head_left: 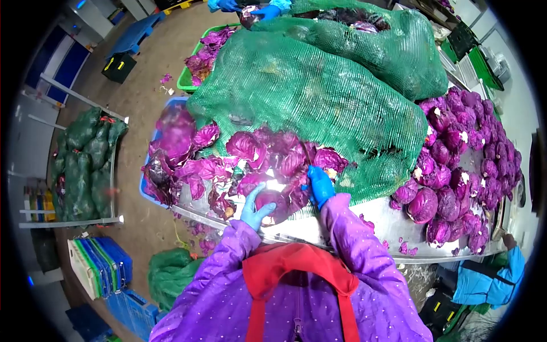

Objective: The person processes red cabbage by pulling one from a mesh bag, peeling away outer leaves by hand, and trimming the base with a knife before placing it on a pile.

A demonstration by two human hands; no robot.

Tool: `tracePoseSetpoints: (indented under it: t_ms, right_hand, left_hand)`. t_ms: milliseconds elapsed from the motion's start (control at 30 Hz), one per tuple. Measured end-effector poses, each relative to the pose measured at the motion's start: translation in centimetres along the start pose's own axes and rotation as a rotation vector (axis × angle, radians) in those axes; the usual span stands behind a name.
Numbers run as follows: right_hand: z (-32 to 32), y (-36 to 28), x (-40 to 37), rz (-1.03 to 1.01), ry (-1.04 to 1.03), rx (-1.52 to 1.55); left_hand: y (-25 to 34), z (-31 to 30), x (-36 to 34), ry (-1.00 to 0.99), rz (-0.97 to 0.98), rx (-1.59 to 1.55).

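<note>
My left hand (pixel 256 210), in a light blue glove, is curved around the side of a red cabbage (pixel 273 206) at the table's near edge. My right hand (pixel 321 187), in a darker blue glove, is closed in a fist just to the right of that cabbage. A thin dark blade, seemingly a knife (pixel 308 154), sticks up from this fist; its handle is hidden. Loose purple cabbage leaves (pixel 250 148) lie in front of both hands. Behind them a large green mesh sack (pixel 307 97) full of cabbages lies on the metal table (pixel 376 219).
At left, a blue crate (pixel 143 185) holds torn leaves, with a green crate (pixel 183 80) beyond. Many trimmed cabbages (pixel 450 199) are heaped at right. Across the table, another person's gloved hands (pixel 265 11) hold a cabbage. A person in a blue jacket (pixel 490 279) is at lower right.
</note>
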State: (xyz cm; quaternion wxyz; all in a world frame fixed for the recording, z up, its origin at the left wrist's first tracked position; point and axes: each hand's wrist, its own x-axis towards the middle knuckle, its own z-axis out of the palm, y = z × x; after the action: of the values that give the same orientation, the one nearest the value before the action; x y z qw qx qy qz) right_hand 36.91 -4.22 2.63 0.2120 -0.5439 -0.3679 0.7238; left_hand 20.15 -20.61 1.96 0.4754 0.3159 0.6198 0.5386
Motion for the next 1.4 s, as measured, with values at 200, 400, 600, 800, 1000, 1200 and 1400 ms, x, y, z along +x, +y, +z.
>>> tracePoseSetpoints:
  t_ms: [200, 400, 600, 800, 1000, 1200, 1400]
  right_hand:
    - [-0.5, -1.7, -5.2, -0.409, -0.021, -0.49]
    - [1.7, 3.0, -8.0, -0.462, -0.111, -0.588]
    - [0.1, 1.7, -7.2, -0.217, -0.246, -0.481]
    - [0.7, 2.6, -8.6, -0.429, -0.242, -0.562]
    - [0.9, 2.3, -7.8, -0.472, -0.138, -0.697]
    - [0.5, 4.4, -4.3, -0.437, 0.034, -0.5]
    - [-1.0, 4.4, -1.2, -0.357, 0.081, -0.445]
  left_hand:
    - [3.7, 3.5, -1.0, 0.354, -0.271, -0.37]
    - [4.0, 5.7, -0.2, 0.444, -0.439, -0.608]
    - [3.8, 6.3, -0.7, 0.389, -0.533, -0.529]
    - [3.9, 6.4, -0.5, 0.38, -0.704, -0.592]
    - [5.7, 8.3, 0.0, 0.48, -0.621, -0.583]
    - [5.5, 9.4, 0.8, 0.581, -0.542, -0.447]
    - [4.4, 7.8, 0.3, 0.45, -0.547, -0.529]
